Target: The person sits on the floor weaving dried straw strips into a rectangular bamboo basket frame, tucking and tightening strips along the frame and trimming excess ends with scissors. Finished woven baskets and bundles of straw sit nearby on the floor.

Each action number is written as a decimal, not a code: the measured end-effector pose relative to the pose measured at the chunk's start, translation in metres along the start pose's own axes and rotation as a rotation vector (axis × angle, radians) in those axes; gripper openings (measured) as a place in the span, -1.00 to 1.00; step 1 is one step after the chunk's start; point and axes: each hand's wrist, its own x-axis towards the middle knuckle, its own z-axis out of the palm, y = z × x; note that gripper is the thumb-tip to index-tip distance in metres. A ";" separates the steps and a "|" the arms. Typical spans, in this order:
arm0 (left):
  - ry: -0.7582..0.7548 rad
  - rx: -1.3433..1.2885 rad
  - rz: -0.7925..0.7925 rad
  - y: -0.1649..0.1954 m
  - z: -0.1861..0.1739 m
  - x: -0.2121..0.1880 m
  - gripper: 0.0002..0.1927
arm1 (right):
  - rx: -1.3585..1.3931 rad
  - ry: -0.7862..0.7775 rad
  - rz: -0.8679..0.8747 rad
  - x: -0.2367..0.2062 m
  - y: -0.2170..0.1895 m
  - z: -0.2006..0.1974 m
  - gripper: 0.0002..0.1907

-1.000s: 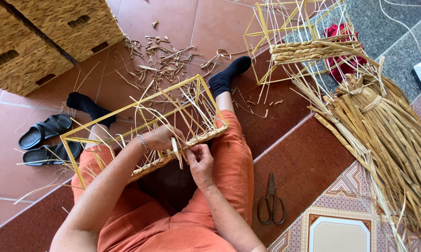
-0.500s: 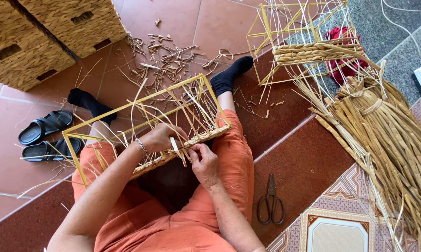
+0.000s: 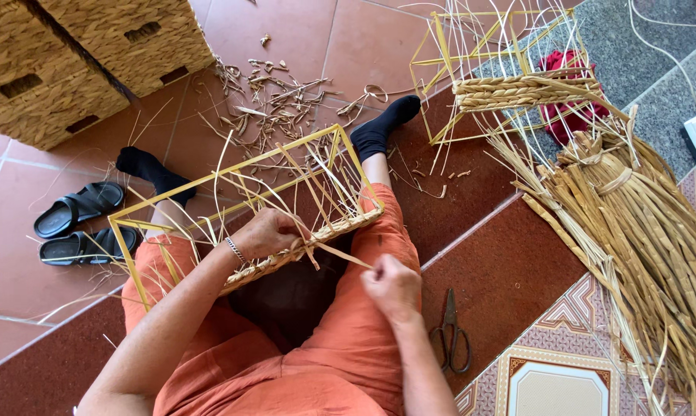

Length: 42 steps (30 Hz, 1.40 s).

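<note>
Resting across the lap, a yellow wire frame (image 3: pixel 244 202) with only its near bottom rail wrapped in braided weave (image 3: pixel 286 258) and the upright strands (image 3: pixel 302 181) above bare: judged barely begun, nearly all walls left. Left hand (image 3: pixel 267 233) pressed closed over the braid, right hand (image 3: pixel 390 286) pinching a flat straw strand (image 3: pixel 340 254) pulled taut toward the near right. Open tile to the right as far as the scissors (image 3: pixel 451 331); beyond, crowding from the straw bundle (image 3: pixel 641 231), clippings (image 3: pixel 279 100), a second started frame (image 3: pixel 502 77), sandals (image 3: pixel 82 223), woven boxes (image 3: pixel 86 54).
</note>
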 end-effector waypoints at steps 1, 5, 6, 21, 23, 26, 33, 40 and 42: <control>-0.017 0.000 -0.015 -0.001 0.000 -0.001 -0.80 | -0.053 -0.020 0.061 -0.008 0.016 -0.010 -0.93; -0.120 -0.082 0.000 0.000 -0.003 -0.002 -0.75 | -0.104 0.066 0.186 -0.031 0.062 -0.045 -0.91; -0.148 -0.122 0.019 0.002 -0.004 -0.002 -0.73 | -0.092 0.079 0.206 -0.031 0.065 -0.048 -0.91; 0.235 0.002 0.059 0.029 0.019 -0.024 -0.86 | 0.354 0.120 -0.249 0.031 -0.063 0.001 -0.79; 0.269 0.061 0.125 0.025 0.021 -0.023 -0.86 | 0.369 0.101 -0.165 0.034 -0.069 0.015 -0.89; 0.306 0.111 0.156 0.020 0.025 -0.022 -0.87 | 0.368 0.107 -0.171 0.032 -0.072 0.030 -0.93; 0.370 0.257 0.031 0.025 0.036 -0.022 -0.89 | 0.320 0.103 -0.203 0.021 -0.067 0.031 -0.94; 0.276 0.160 0.116 0.030 0.027 -0.023 -0.83 | 0.367 0.086 -0.242 0.003 -0.068 0.021 -0.91; 0.256 0.182 0.173 0.029 0.026 -0.026 -0.85 | 0.352 0.070 -0.266 0.002 -0.077 0.019 -0.91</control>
